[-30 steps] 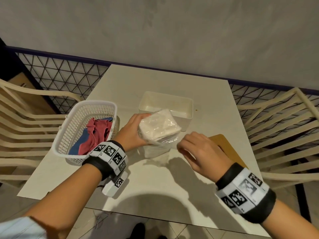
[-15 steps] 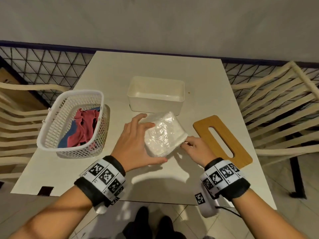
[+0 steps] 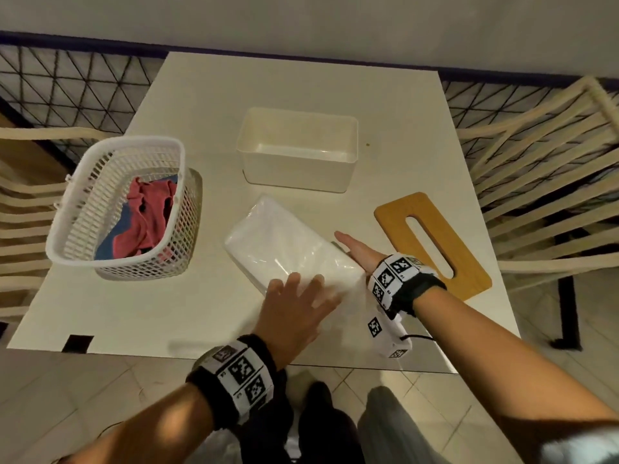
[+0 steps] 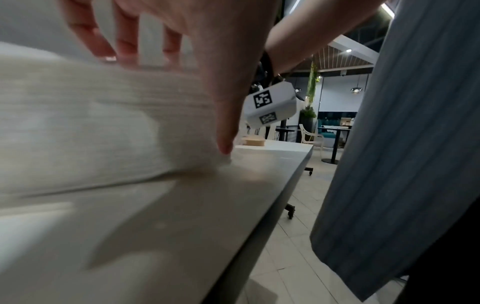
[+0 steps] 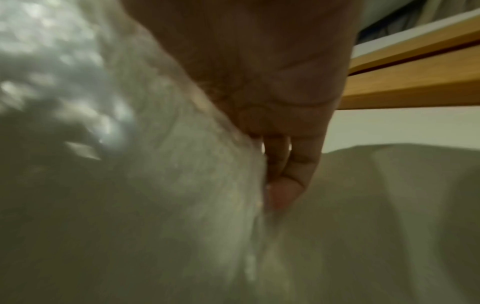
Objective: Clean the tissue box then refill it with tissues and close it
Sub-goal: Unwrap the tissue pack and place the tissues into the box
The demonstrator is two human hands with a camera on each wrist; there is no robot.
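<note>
Head view: left hand point(image 3: 294, 309) spread flat on the tissue pack point(image 3: 288, 249); right hand point(image 3: 358, 252) straight-fingered against its side.

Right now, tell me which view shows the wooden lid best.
The head view: the whole wooden lid lies flat on the table, its slot visible, beside the right hand. The right wrist view catches only a blurred edge of it; the left wrist view shows a small distant sliver.

Glossy clear plastic wrap on tissue pack point(image 3: 284, 242), matt wooden lid point(image 3: 432, 242), plastic lattice basket point(image 3: 83, 229)
</note>
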